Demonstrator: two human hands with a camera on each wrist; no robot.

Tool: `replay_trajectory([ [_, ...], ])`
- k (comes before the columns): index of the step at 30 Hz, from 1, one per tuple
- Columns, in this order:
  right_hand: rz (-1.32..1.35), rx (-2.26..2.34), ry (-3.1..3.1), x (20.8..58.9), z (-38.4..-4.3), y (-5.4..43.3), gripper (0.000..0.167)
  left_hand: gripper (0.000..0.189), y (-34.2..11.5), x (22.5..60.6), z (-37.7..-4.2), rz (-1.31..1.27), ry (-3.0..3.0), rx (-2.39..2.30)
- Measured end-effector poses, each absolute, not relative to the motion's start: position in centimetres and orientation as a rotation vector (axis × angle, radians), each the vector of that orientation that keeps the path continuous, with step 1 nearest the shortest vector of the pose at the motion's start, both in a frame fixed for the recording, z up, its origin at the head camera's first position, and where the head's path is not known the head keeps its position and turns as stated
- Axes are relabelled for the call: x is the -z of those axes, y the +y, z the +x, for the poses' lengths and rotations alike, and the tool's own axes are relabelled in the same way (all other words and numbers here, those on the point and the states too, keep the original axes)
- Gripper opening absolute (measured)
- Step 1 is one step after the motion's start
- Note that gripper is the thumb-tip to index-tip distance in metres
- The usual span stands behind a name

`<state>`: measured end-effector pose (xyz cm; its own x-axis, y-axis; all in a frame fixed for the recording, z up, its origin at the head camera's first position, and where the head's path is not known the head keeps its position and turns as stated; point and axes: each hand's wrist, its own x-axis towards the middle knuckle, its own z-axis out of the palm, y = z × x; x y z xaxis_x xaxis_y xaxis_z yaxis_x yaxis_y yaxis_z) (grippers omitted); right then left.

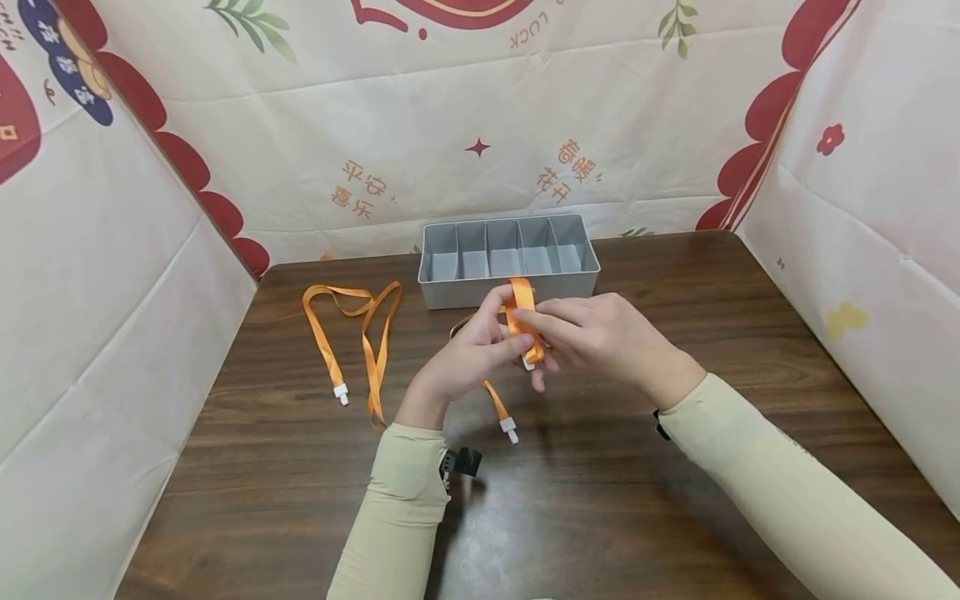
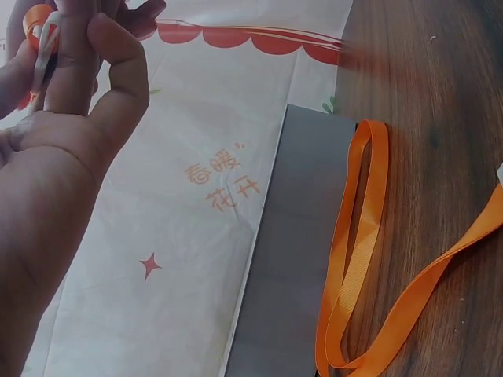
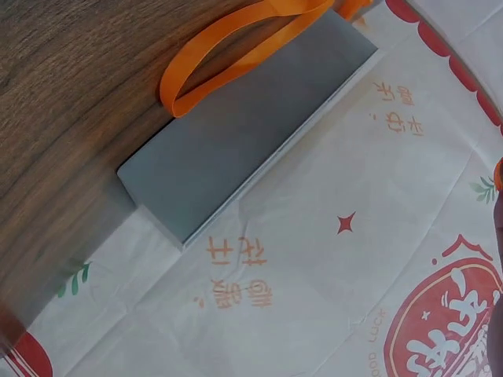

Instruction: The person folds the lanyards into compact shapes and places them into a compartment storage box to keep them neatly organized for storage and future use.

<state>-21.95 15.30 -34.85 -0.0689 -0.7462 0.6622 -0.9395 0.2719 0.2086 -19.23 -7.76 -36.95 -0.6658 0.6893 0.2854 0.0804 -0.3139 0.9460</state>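
In the head view, an orange lanyard [image 1: 522, 321] is folded into a short, flat coil above the table, a bit of white clip showing at its lower end. My left hand [image 1: 480, 346] holds this coil between thumb and fingers. My right hand [image 1: 600, 333] meets it from the right, its fingertips pinching the strap; its thumb is partly hidden. In the left wrist view, the left hand [image 2: 78, 118] has the orange loop and white clip at its fingers. Only a sliver of the right hand [image 3: 497, 243] enters the right wrist view.
A grey box [image 1: 495, 293] with several compartments stands at the table's back edge. Another orange lanyard [image 1: 321, 333] lies left on the wooden table [image 1: 300, 517]. Below my hands lies a further lanyard [image 1: 495, 402], partly covered. Printed cloth [image 1: 450, 108] surrounds the back and sides.
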Motion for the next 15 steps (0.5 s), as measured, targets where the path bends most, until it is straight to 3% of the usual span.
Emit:
replay_trajectory([
  [8, 1.570, -0.301, -1.804, 34.93, -21.95, 15.56, 0.054, 0.049, -7.84, 36.78, -19.02, 0.839, 1.617, -2.045],
  [15, 1.563, -0.243, -1.792, 35.11, -21.90, 15.49, 0.053, 0.046, -7.65, 36.96, -19.10, 0.773, 1.674, -2.055],
])
